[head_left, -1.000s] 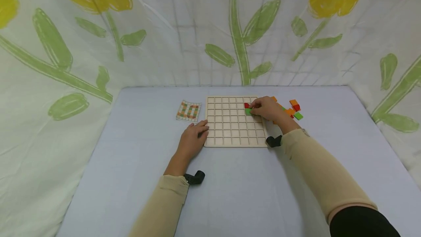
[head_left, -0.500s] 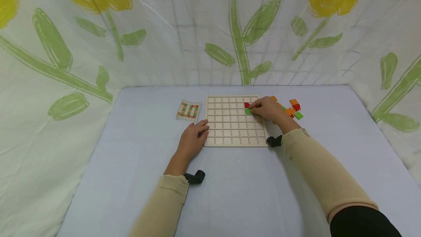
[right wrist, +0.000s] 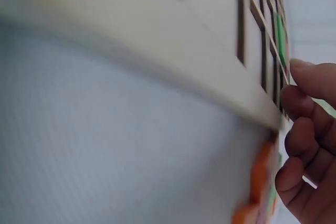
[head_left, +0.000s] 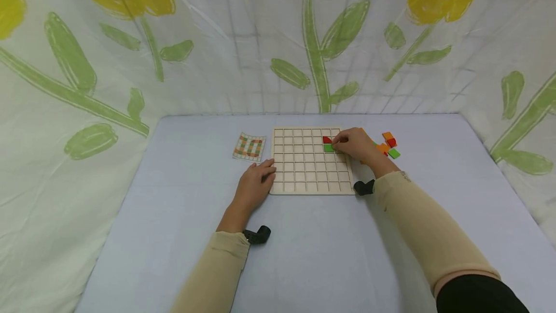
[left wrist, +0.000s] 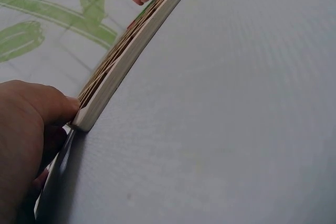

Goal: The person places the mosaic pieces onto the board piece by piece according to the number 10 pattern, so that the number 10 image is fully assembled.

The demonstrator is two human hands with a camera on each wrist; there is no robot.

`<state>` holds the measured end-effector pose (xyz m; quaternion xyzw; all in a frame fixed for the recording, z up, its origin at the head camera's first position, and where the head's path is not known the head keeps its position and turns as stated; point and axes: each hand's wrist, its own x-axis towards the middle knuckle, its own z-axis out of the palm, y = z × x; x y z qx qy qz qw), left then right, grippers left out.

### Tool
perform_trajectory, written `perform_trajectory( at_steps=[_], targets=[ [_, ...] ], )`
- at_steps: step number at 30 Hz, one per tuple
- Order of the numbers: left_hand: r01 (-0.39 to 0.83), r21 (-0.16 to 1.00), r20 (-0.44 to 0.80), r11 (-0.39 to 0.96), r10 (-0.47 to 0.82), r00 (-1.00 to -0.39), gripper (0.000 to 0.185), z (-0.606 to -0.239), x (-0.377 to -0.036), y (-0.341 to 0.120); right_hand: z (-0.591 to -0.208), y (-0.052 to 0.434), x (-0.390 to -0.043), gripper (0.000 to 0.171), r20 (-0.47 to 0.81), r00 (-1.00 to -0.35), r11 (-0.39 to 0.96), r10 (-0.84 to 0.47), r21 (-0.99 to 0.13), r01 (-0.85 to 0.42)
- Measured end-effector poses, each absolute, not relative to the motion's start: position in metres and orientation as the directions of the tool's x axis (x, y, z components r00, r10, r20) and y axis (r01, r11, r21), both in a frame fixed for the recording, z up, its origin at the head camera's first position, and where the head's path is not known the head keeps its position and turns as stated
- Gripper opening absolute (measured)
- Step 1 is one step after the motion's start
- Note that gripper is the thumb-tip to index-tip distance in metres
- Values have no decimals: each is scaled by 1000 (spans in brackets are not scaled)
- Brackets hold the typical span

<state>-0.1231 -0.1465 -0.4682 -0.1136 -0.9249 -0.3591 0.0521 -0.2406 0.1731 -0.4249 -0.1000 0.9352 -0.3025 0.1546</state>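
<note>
In the head view, a wooden grid board (head_left: 299, 173) lies on the table, holding a red tile (head_left: 326, 140) with a rounded side and a green square tile (head_left: 328, 148) just in front of it. My left hand (head_left: 255, 183) rests at the board's left edge; in the left wrist view its thumb (left wrist: 63, 109) touches the near corner. My right hand (head_left: 355, 145) hovers over the board's right side, fingertips beside the green tile. Its thumb and loosely bent fingers (right wrist: 300, 139) show nothing between them in the right wrist view.
Loose orange, red and green tiles (head_left: 394, 153) lie to the right of the board, some hidden behind my right hand. A small card with a coloured grid pattern (head_left: 249, 147) lies left of the board. A white curtain with painted flowers (head_left: 195, 62) surrounds the table.
My right hand's fingertips have drawn slightly to the right, off the red and green tiles, so more of both shows. My left hand stays at the board's edge.
</note>
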Motion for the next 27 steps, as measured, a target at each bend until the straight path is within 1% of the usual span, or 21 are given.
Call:
perform_trajectory(
  at_steps=[6, 11, 15, 19, 24, 27],
  targets=[
    [265, 650, 203, 713, 173, -964, 24, -467, -124, -145, -413, 196, -242, 24, -215, -956, 817, -199, -575, -41],
    [274, 637, 206, 721, 183, -961, 23, -468, -124, -144, -408, 219, -239, 29, -261, -954, 805, -148, -592, 37],
    [273, 629, 203, 728, 185, -961, 24, -469, -123, -145, -412, 231, -237, 34, -286, -951, 799, -118, -596, 80],
    [246, 646, 178, 723, 170, -969, 25, -469, -122, -146, -419, 232, -237, 38, -292, -945, 822, -147, -567, 47],
    [208, 660, 136, 722, 158, -978, 26, -469, -123, -146, -426, 225, -238, 47, -310, -923, 864, -229, -501, -46],
    [208, 662, 133, 720, 161, -978, 27, -470, -124, -145, -427, 222, -237, 51, -325, -916, 885, -236, -461, -64]
  ],
)
